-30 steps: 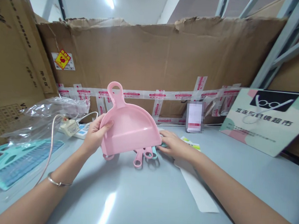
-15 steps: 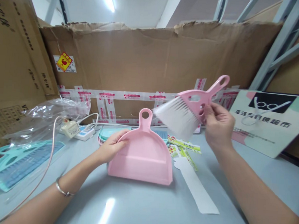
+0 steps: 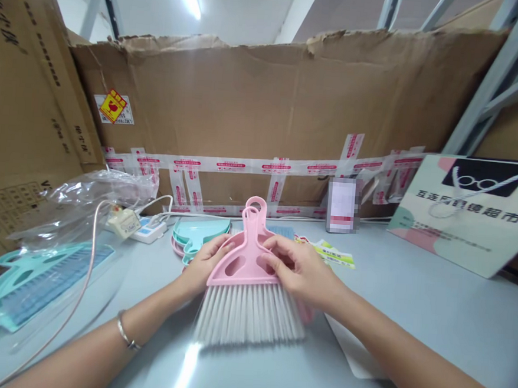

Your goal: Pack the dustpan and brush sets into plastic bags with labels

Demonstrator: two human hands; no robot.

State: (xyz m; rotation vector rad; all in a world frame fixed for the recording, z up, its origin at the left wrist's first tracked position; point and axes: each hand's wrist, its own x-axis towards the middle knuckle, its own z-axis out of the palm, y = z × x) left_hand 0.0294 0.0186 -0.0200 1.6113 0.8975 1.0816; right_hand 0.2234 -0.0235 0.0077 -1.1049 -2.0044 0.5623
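Observation:
A pink hand brush (image 3: 251, 258) with whitish bristles lies over the front of a pink dustpan (image 3: 259, 203), bristles toward me. Most of the dustpan is hidden behind it; its looped handle shows just above the brush handle. My right hand (image 3: 304, 271) grips the brush at its right side, thumb and fingers closed on the edge. On the left, my left hand (image 3: 205, 264) is closed on the dustpan's edge beside the brush. Behind my hands sit teal dustpans (image 3: 198, 231), partly covered.
A teal brush set (image 3: 35, 285) in clear plastic lies at left, near a cable and a power strip (image 3: 149, 231). A phone (image 3: 341, 205) leans on the big carton (image 3: 229, 109). Printed cards (image 3: 334, 253), a white strip (image 3: 357, 351) and a paper bag (image 3: 466, 214) are on the right.
My right hand has brought the brush from the upper right down and left onto the dustpan, turning its bristles toward me. The phone at the back now shows.

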